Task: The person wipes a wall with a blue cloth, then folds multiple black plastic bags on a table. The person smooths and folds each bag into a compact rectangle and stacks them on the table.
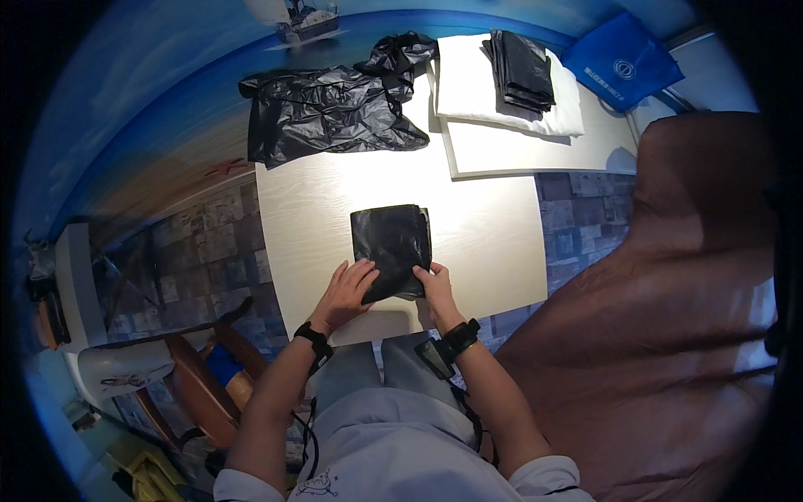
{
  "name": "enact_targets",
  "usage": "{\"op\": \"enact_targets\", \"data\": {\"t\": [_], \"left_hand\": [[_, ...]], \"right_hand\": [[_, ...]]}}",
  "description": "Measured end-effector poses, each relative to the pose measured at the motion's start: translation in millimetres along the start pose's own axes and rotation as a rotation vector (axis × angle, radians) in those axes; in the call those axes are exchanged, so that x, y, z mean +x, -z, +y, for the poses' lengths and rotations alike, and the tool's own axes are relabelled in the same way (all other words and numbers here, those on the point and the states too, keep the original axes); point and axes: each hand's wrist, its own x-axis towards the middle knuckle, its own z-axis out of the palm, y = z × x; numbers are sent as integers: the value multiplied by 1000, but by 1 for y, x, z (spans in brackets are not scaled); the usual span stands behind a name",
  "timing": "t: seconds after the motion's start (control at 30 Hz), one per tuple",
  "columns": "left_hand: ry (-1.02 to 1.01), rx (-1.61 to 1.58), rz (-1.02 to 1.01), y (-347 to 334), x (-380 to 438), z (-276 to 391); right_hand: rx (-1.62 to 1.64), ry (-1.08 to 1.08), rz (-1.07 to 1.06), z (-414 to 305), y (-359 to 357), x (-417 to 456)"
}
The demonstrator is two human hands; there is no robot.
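Observation:
A black plastic bag (389, 245), folded into a near-square packet, is between my two hands at the front part of a pale wood-grain table (495, 251). My left hand (345, 290) holds its lower left edge, with the fingers lying over the top face. At the lower right edge, my right hand (438, 290) pinches the packet, thumb on top and the other fingers mostly hidden underneath. Loose layers show along the packet's right side. Whether its underside touches the table cannot be seen.
A crumpled black plastic bag (332, 113) spreads over the table's far left. Folded black bags (521, 72) rest on a folded white cloth (464, 81) at the far right, near a blue bag (624, 63). Brown fabric (659, 314) drapes at right; a wooden chair (201, 389) stands left.

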Motion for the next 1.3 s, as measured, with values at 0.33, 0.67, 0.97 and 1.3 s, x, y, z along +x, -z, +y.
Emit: {"op": "enact_targets", "data": {"t": [0.33,0.67,0.97,1.3], "left_hand": [[24,-139,148,0,8,-2],[120,-221,315,9,20,-3],[353,-343,177,19,29,-5],[444,-405,223,22,28,-3]], "right_hand": [[-363,155,-8,5,34,9],[-951,753,-269,-17,45,-5],[-915,517,-455,-19,48,7],[-874,458,-286,-20,31,5]]}}
